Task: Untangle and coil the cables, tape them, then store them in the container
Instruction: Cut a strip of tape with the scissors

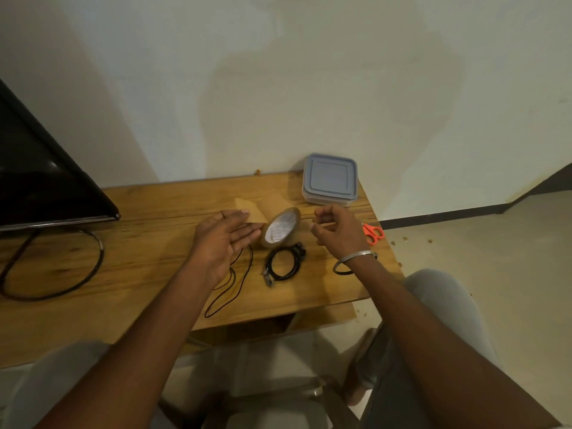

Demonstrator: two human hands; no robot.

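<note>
A brown tape roll (280,228) stands tilted on edge on the wooden table (148,218) between my hands. My left hand (224,239) has its palm up, with the thumb pressed on a pulled-out tape strip (252,212) and the fingertips against the roll. My right hand (335,230) hovers just right of the roll, fingers loosely curled, with nothing seen in it. A coiled black cable (283,263) lies in front of the roll. A thin loose black cable (240,275) trails under my left wrist. Another black loop (340,270) shows beneath my right wrist.
The closed container with a grey-blue lid (330,179) sits at the table's back right against the wall. Orange scissors (373,233) lie near the right edge. A black monitor (40,181) and its ring stand (93,261) fill the left side. My knees are below the front edge.
</note>
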